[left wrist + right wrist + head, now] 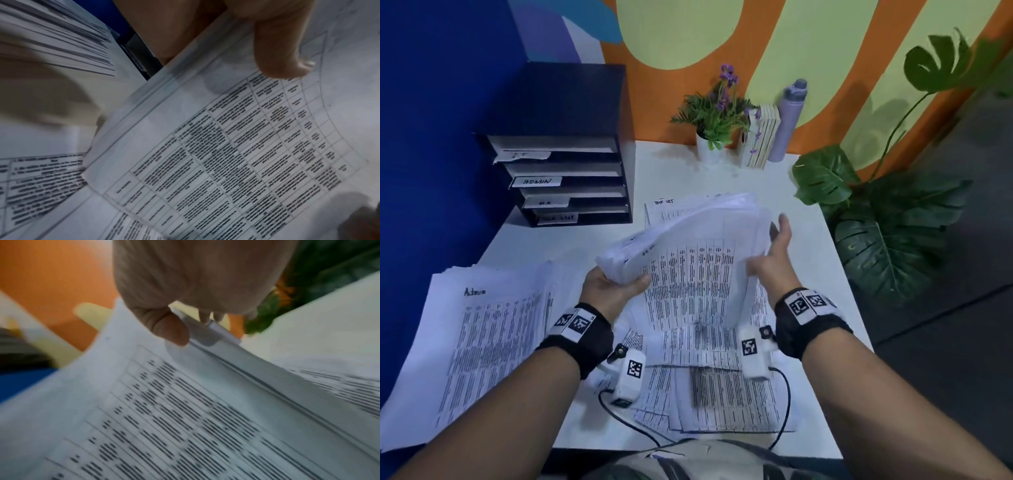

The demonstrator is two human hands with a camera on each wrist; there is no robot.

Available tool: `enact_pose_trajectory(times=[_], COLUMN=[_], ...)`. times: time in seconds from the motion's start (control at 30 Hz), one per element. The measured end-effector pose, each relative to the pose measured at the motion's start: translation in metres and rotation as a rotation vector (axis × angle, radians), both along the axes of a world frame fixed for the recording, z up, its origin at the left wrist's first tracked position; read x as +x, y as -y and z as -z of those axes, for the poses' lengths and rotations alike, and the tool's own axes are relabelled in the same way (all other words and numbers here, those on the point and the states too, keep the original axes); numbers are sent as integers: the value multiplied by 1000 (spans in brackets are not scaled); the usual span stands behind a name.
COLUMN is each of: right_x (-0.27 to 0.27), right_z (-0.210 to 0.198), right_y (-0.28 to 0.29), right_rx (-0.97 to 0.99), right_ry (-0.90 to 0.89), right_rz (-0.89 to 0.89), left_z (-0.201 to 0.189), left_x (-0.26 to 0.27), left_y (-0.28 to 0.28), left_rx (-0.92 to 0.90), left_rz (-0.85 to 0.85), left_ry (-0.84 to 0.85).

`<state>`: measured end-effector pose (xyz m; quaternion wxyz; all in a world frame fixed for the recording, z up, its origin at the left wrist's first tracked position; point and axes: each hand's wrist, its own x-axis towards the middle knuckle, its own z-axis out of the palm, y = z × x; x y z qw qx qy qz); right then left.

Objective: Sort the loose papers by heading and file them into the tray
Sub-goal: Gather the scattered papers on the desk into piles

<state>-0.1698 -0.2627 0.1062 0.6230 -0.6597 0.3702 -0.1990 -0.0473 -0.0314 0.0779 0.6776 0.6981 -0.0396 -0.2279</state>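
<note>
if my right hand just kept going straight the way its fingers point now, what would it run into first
Probably the purple bottle by the wall. The right hand, at the lifted stack's edge, points up-table over bare table toward it and the books. Depth is unclear.

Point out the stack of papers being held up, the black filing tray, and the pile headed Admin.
held stack [698,226], head view, top sheet.
filing tray [565,99], head view, black top panel.
Admin pile [493,329], head view, printed table.

White papers [690,274] printed with black gridded tables, black tray [571,144] with white handwritten labels, white tabletop [808,274], blue, orange and pale-green wall [756,34], lavender bottle [789,120], purple-flowered green plant [717,113], black wristbands [582,337] with black-and-white square markers
</note>
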Motion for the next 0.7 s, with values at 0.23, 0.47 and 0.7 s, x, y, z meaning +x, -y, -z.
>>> enact_pose_trajectory(times=[0.23, 0.47, 0.7], right_x=[19, 6, -12], right_z=[15, 6, 11], right_y=[5, 16, -8], right_rx=[153, 180, 200], right_ry=[70, 210, 153], right_rz=[-73, -28, -151], left_z=[-11, -16, 11], left_x=[8, 7, -1], left_y=[15, 20, 10], left_rx=[-56, -142, -83], left_rz=[77, 227, 62], left_ry=[-23, -30, -73])
